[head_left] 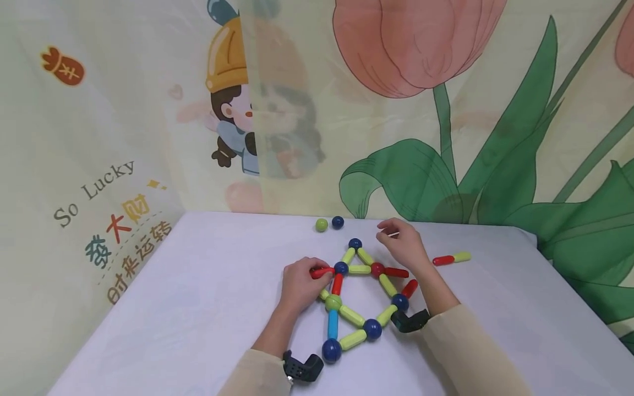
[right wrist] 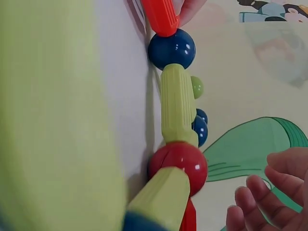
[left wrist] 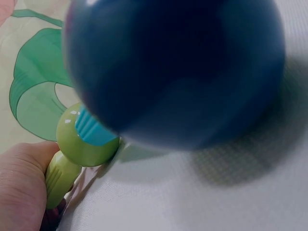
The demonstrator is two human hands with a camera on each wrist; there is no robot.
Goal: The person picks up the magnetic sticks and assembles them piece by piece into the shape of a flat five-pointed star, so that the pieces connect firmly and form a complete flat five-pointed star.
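Note:
A frame of magnetic balls and rods lies on the table. My left hand (head_left: 303, 283) pinches a red rod (head_left: 322, 272) at the frame's left side; in the right wrist view, this red rod (right wrist: 160, 17) meets a blue ball (right wrist: 172, 49). Below that hand, a light-green rod (left wrist: 61, 179) joins a green ball (left wrist: 79, 151), with a blue rod (head_left: 333, 324) on the ball's near side. Beyond the red ball (head_left: 378, 269), my right hand (head_left: 405, 245) hovers with fingers loosely bent and nothing in them; the right wrist view shows its fingers (right wrist: 260, 192) apart from the frame.
A loose green ball (head_left: 321, 225) and blue ball (head_left: 338, 222) sit by the table's back edge. Right of the right forearm lies a joined red rod (head_left: 443, 260) and light-green rod (head_left: 462, 256). A printed cloth (head_left: 297, 110) hangs behind the white table (head_left: 208, 308).

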